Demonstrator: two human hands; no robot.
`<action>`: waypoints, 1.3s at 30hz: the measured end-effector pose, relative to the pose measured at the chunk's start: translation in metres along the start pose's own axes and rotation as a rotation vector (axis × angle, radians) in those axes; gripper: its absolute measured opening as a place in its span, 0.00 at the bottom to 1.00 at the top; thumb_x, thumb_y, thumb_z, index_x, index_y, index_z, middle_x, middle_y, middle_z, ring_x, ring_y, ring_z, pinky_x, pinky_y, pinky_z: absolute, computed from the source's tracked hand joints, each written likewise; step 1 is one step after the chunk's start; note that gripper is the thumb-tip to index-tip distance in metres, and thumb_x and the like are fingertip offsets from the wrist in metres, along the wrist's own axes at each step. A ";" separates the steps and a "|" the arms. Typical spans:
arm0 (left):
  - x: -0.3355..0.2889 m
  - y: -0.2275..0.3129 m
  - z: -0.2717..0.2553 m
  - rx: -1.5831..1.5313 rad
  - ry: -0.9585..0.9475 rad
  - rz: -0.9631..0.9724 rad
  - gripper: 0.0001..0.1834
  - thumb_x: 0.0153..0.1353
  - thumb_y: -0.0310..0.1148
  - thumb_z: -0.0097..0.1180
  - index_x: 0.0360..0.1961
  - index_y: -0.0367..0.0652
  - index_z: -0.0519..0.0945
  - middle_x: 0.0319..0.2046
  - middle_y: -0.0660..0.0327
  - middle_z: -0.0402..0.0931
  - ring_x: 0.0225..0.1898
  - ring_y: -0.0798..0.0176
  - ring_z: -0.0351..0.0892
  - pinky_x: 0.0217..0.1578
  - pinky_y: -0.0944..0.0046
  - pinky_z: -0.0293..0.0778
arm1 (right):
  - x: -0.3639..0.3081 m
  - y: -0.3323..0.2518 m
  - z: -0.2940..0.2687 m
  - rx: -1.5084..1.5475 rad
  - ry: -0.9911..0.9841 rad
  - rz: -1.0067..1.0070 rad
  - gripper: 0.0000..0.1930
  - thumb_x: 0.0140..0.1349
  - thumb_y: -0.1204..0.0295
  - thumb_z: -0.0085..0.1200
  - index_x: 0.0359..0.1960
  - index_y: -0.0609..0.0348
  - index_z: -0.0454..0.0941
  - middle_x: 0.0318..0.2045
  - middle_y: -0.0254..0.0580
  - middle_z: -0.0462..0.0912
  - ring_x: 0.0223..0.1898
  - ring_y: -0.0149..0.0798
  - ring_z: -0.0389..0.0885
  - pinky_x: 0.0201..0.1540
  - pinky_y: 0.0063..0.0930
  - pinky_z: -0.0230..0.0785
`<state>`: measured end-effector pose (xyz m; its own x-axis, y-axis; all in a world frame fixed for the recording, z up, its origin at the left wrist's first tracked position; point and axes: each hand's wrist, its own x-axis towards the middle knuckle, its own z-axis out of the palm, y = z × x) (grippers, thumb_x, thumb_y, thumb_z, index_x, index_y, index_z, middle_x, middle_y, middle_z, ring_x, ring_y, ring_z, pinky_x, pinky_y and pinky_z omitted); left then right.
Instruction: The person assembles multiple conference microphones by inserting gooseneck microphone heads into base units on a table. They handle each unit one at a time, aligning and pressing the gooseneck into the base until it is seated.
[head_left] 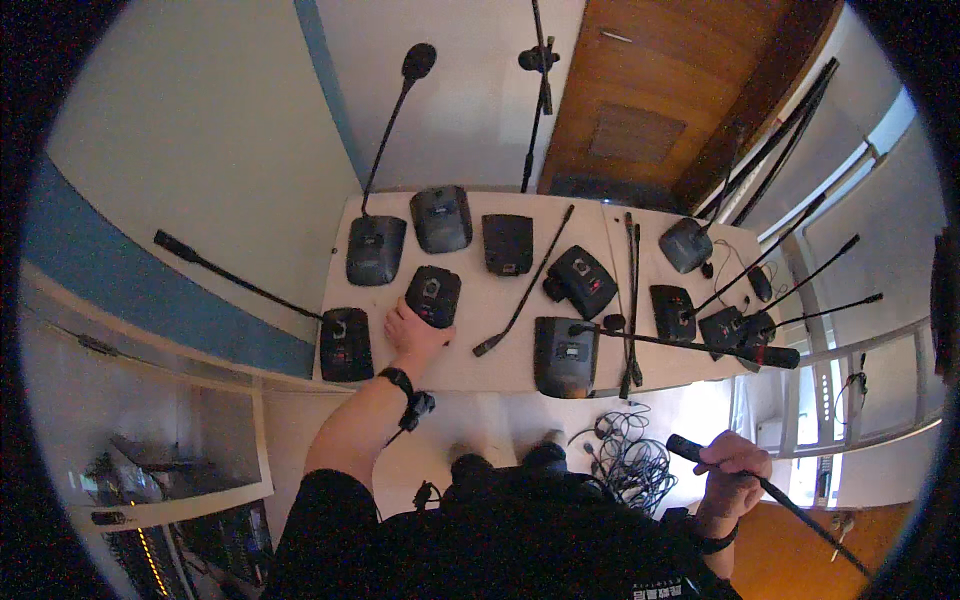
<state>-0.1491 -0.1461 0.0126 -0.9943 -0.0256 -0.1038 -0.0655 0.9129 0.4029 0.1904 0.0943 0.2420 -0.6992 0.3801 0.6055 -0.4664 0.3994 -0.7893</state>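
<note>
- Base (432, 290), black and boxy, sits on the left part of the desk (450, 372), inside its left edge; a pale round patch and small red marks show on its face, and no stem rises from it.
- Left hand (418, 333) grips the base's near end, thumb and fingers on opposite sides; whether it is lifted cannot be told.
- Right hand (735, 468), off the desk's near edge toward the right, is closed around a slim black stem (800, 512), thicker end toward the desk.
- Step in hand appears to be sorting or pairing parts; the next move seems to call for a steady base and a lined-up stem.
- Corner base (346, 345), stem attached, stands at the near-left corner.
- Loose stem (532, 290) lies slantwise right of the gripped base.
</note>
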 end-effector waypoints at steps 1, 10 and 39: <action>-0.012 -0.004 0.002 -0.008 0.051 0.004 0.60 0.28 0.51 0.71 0.61 0.40 0.51 0.51 0.47 0.60 0.55 0.45 0.58 0.58 0.49 0.54 | 0.005 -0.004 0.006 -0.002 -0.006 -0.037 0.22 0.63 0.50 0.44 0.27 0.59 0.69 0.23 0.51 0.78 0.13 0.33 0.71 0.14 0.21 0.61; -0.063 -0.050 0.016 -0.223 0.200 0.130 0.57 0.32 0.57 0.70 0.60 0.42 0.56 0.47 0.48 0.63 0.52 0.45 0.61 0.55 0.48 0.55 | 0.066 -0.037 0.088 0.132 -0.323 0.098 0.20 0.64 0.52 0.45 0.28 0.59 0.67 0.21 0.47 0.76 0.17 0.34 0.72 0.13 0.20 0.61; -0.025 -0.093 0.010 -0.363 -0.300 0.484 0.56 0.45 0.37 0.67 0.67 0.44 0.41 0.66 0.51 0.45 0.67 0.49 0.44 0.65 0.51 0.45 | 0.042 0.265 0.310 -0.215 -0.527 0.218 0.11 0.69 0.72 0.33 0.36 0.65 0.69 0.33 0.46 0.78 0.25 0.32 0.77 0.33 0.24 0.70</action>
<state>-0.1176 -0.2257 -0.0314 -0.8555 0.5141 -0.0619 0.3050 0.5970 0.7420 -0.1299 -0.0424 0.0268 -0.9659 0.0302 0.2571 -0.2008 0.5392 -0.8179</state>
